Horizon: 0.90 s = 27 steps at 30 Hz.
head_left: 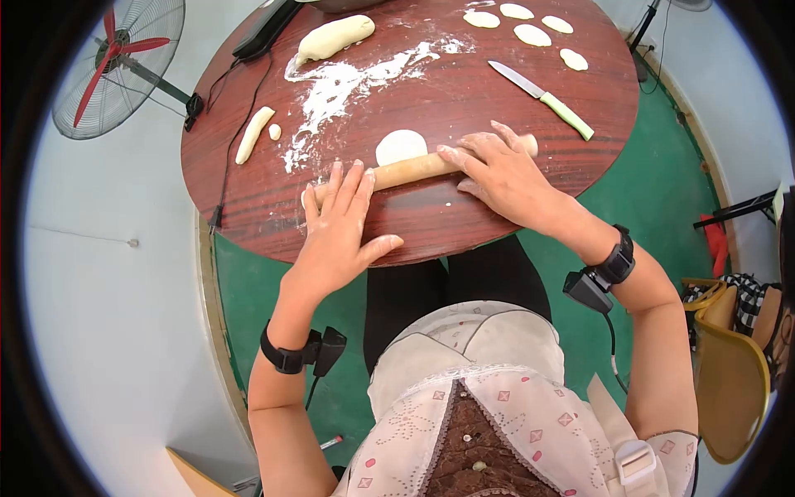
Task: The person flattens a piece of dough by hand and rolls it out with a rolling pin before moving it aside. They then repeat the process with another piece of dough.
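While both palms are pressing flat on the pale wooden rolling pin (414,170), the round reddish-brown wooden worktop (513,108) is carrying everything else. At nine o'clock a thin cream dough stick (253,133) is lying beside a small dough nub (275,132). The left hand (341,228), its grip open with fingers spread, is resting on the pin's near-left end. Just past the pin's middle, a flat white dough disc (401,146) is touching it. The right hand (501,174), grip likewise open and flat, is covering the pin's right end. At two o'clock a green-handled knife (541,98) is lying diagonally, with small flattened dough rounds (532,34) beyond it.
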Each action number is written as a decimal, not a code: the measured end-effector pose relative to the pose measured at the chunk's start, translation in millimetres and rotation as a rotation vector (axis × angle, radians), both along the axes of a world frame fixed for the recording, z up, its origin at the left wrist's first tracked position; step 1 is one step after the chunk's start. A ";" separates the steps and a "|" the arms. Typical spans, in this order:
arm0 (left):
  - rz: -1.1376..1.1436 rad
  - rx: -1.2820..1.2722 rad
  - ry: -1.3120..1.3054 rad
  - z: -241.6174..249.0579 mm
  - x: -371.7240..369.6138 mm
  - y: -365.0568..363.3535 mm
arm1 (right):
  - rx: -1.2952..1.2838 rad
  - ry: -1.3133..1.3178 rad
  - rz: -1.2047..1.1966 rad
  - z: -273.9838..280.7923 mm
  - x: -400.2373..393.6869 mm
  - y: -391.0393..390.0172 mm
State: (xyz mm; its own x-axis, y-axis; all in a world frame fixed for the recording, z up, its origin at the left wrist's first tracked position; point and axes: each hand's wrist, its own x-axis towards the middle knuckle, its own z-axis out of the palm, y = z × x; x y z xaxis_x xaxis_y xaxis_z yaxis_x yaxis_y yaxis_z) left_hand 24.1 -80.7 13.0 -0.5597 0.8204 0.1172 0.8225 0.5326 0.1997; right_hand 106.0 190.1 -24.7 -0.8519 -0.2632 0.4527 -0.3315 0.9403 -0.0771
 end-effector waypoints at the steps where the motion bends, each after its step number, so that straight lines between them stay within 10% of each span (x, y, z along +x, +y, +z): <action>1: -0.014 0.031 -0.064 4.9 -0.3 -1.5 | -0.018 0.004 0.001 -0.6 2.5 0.8; 6: 0.203 0.438 -0.150 26.6 -76.4 20.7 | 0.018 0.055 0.058 3.1 -0.2 6.9; 14: 0.372 0.141 -0.657 13.9 -131.7 56.7 | -0.204 0.236 0.055 21.5 30.5 43.2; 15: -0.156 0.392 -0.473 0.6 -130.6 59.6 | -0.301 0.255 0.023 20.1 30.8 46.1; 22: 0.079 0.166 -0.104 -19.0 -88.8 80.8 | -0.767 0.117 -0.167 12.2 2.5 38.8; 27: 0.256 0.166 -0.421 -3.3 -77.9 82.0 | -0.878 -0.002 -0.165 15.0 -8.3 33.2</action>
State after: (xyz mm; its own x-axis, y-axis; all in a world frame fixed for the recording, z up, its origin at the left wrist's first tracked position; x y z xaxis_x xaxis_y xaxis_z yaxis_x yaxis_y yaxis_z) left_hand -53.9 1.3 9.7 -0.7668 0.6404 -0.0448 0.4999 0.6394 0.5842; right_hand 97.7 223.4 -9.8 -0.8492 0.3034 0.4322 -0.1967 0.5778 -0.7921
